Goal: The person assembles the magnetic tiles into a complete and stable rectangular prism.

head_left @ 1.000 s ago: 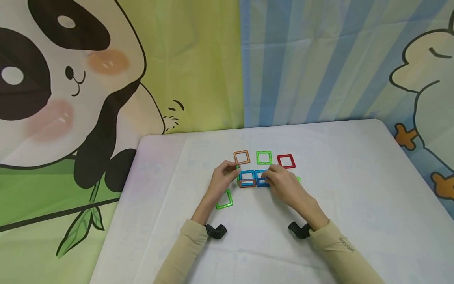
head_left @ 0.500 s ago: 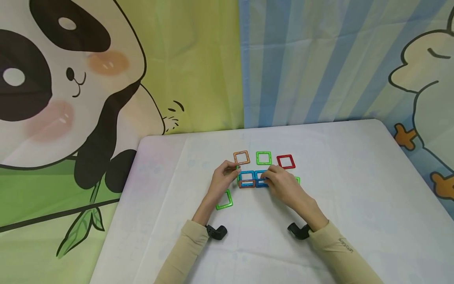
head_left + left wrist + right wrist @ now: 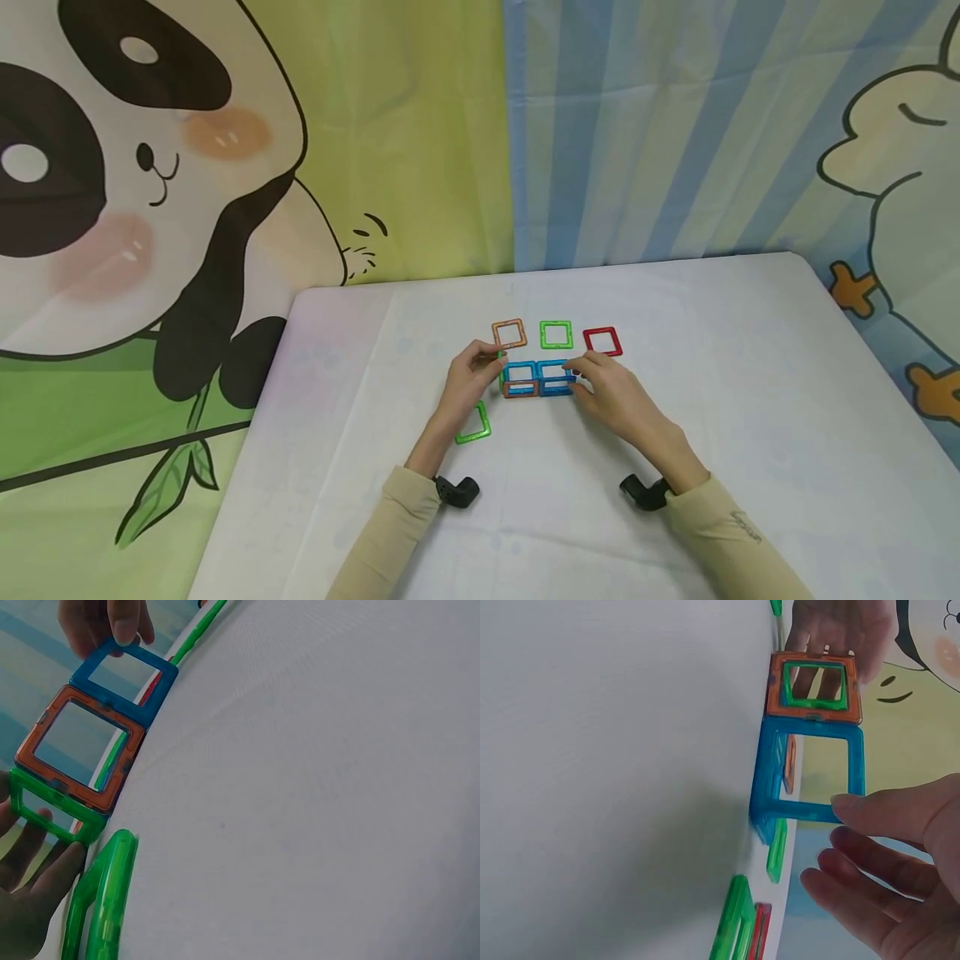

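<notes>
Toward the far edge of the tabletop (image 3: pixel 712 317), your right hand (image 3: pixel 618 396) loosened at the blue tile (image 3: pixel 804 810); left hand (image 3: pixel 467 382) pinched green tile (image 3: pixel 58 796). Join probably seated.

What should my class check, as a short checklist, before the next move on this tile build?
1. Left hand holding the upright green tile at the left end: ok.
2. Front orange tile and front blue tile upright, side by side: ok.
3. Right hand clear of the front blue tile: not ok; its thumb overlaps a corner in the right wrist view.
4. Right end closed by an upright tile: not ok; none shows there.
5. Spare tiles lying behind the build: ok; a red tile and a loose green tile are among them.
6. Joined edges firm enough to let go: cannot tell.
</notes>
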Available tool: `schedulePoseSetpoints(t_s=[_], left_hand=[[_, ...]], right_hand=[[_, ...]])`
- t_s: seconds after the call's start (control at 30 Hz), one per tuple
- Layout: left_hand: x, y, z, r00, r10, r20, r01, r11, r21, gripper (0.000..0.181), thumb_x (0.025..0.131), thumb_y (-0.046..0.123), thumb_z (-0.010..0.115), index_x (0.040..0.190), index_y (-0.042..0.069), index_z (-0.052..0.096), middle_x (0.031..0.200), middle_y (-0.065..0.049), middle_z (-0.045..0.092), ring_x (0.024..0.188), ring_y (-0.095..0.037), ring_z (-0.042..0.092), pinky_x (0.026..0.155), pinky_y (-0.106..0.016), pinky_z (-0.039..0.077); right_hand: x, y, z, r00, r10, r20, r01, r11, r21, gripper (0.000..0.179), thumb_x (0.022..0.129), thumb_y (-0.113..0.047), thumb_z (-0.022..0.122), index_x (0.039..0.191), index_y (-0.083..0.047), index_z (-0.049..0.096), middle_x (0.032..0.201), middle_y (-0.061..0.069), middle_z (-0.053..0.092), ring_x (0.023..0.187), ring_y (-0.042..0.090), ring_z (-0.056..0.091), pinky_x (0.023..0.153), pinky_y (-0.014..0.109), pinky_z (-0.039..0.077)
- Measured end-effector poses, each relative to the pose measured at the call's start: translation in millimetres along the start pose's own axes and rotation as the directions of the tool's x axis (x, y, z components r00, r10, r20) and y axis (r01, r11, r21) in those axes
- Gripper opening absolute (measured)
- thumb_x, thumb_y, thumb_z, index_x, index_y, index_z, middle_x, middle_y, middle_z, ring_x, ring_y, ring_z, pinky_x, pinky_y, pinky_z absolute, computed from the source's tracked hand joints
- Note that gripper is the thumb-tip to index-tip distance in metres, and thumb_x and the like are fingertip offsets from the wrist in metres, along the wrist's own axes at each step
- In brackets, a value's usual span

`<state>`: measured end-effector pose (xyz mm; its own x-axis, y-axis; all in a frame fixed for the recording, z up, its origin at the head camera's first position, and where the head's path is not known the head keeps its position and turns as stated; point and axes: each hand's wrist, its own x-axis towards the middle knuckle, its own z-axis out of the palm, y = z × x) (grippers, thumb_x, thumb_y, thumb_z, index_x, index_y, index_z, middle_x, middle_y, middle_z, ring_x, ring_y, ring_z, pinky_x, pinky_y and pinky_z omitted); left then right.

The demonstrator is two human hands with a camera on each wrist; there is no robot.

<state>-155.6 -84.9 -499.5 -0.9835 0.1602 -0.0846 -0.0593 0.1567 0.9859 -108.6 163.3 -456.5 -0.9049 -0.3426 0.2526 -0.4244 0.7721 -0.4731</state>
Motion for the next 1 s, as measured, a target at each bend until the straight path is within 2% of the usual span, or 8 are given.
schedulePoseSetpoints(t_s=[0.2,0.4,0.67,1.0], left_hand=[[-0.6,0.4,-0.2,1.0,-0.002,-0.01,0.002,1.0,0.002,0.031,0.1,0.02,0.068,0.125,0.003,0.064,0.127,-0.009,0.07,0.12,-0.022,0.063,0.101,-0.039,0.053],[-1.8,1.8,0.0,1.0,0.007,-0.01,-0.007,1.0,0.002,0.028,0.1,0.018,0.068,0.123,0.004,0.065,0.128,-0.01,0.069,0.121,-0.024,0.063,0.1,-0.039,0.053],[-3.5,3.4,0.6,1.0,0.01,-0.001,-0.01,1.0,-0.002,0.031,0.1,0.018,0.068,0.126,0.002,0.063,0.135,-0.014,0.067,0.124,-0.027,0.062,0.101,-0.039,0.052],[-1.6,1.9,-0.1,1.0,0.004,-0.002,-0.004,1.0,0.013,0.029,0.1,0.018,0.067,0.125,0.003,0.064,0.129,-0.011,0.069,0.122,-0.024,0.063,0.101,-0.04,0.053]], right_hand=[[-7.3,7,-2,0.999,0.048,0.014,-0.048,0.999,-0.011,0.03,0.085,-0.001,0.081,0.115,-0.001,0.073,0.109,0.013,0.072,0.096,0.028,0.068,0.085,0.046,0.061],[-15.1,15,-5,0.999,0.051,0.011,-0.05,0.997,-0.062,0.027,0.087,-0.002,0.079,0.112,0.0,0.073,0.111,0.016,0.073,0.105,0.034,0.068,0.09,0.05,0.059],[-23.3,24,-7,0.998,0.057,0.019,-0.054,0.99,-0.134,0.03,0.084,0.001,0.079,0.113,0.002,0.074,0.116,0.019,0.073,0.112,0.038,0.066,0.089,0.053,0.059],[-26.6,23,-10,0.992,0.083,0.098,-0.056,0.967,-0.247,0.041,0.08,0.004,0.078,0.121,0.006,0.069,0.129,0.028,0.067,0.118,0.046,0.063,0.094,0.057,0.056]])
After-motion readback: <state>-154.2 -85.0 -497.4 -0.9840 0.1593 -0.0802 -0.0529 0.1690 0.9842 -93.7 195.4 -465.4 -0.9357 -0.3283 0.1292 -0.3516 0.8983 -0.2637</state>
